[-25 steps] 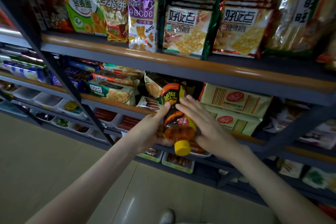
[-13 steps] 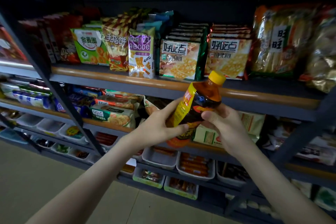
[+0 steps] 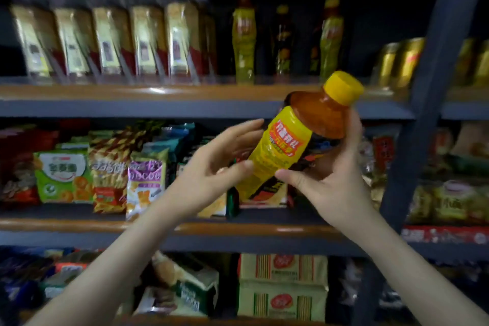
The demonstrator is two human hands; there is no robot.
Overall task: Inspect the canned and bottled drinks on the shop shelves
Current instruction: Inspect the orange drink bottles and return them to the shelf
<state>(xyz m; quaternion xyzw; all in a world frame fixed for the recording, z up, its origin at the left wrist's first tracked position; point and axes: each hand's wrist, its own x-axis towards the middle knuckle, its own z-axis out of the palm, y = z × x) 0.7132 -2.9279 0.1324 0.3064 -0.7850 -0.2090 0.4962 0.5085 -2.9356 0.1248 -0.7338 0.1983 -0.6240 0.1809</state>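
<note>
right hand (image 3: pixel 333 188): our grip clamped on the tilted amber plastic bottle (image 3: pixel 285 151) with yellow cap and label | left hand (image 3: pixel 211 174): our grip apart, thumb at label

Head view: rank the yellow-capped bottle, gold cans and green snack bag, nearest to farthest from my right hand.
1. yellow-capped bottle: held in the right hand.
2. gold cans: higher up, to the right.
3. green snack bag: far left.

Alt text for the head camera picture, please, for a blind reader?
A right hand grips a tilted, yellow-capped bottle before shop shelves, the left hand open beside its label. Bottled drinks line the top shelf; snack packets fill those below.
</note>
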